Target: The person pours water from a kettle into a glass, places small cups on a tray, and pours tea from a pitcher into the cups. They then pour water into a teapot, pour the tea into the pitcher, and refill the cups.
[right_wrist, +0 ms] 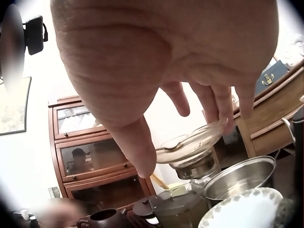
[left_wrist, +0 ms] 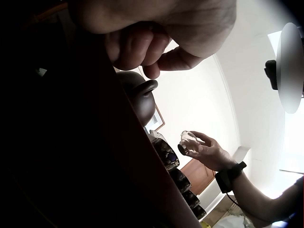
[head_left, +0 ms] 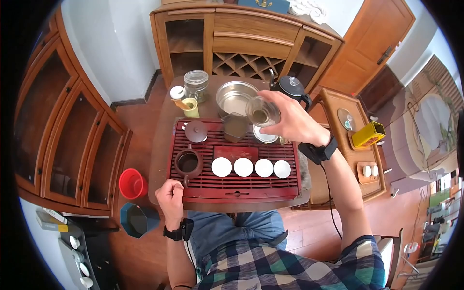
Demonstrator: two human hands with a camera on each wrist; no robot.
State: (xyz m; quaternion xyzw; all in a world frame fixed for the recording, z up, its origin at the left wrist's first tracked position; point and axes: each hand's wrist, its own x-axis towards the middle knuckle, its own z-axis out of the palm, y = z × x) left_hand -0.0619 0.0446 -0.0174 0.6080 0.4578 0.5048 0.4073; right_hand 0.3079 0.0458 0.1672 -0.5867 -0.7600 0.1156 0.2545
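Note:
Between thumb and fingers, my right hand (head_left: 296, 118) grips the rim of a clear glass strainer (head_left: 261, 111), tilted in the head view. In the right wrist view the glass strainer (right_wrist: 192, 149) has a dark metal base, above a glass pitcher (right_wrist: 178, 209). That pitcher (head_left: 236, 127) stands on the red slatted tray (head_left: 237, 194), beside a patterned white dish (head_left: 265, 134). My left hand (head_left: 170, 203) rests at the tray's front left corner with fingers curled, holding nothing visible. Close to it is a lidless brown teapot (head_left: 189, 163); its lid (head_left: 196, 131) lies behind. Several white cups (head_left: 243, 167) form a row.
Behind the tray stand a steel bowl (head_left: 237, 99), a glass jar (head_left: 196, 87), a light green cup (head_left: 191, 110) and a black kettle (head_left: 291, 87). A red bin (head_left: 133, 183) is on the floor at left. A side table (head_left: 374, 159) at right bears a yellow box (head_left: 368, 136).

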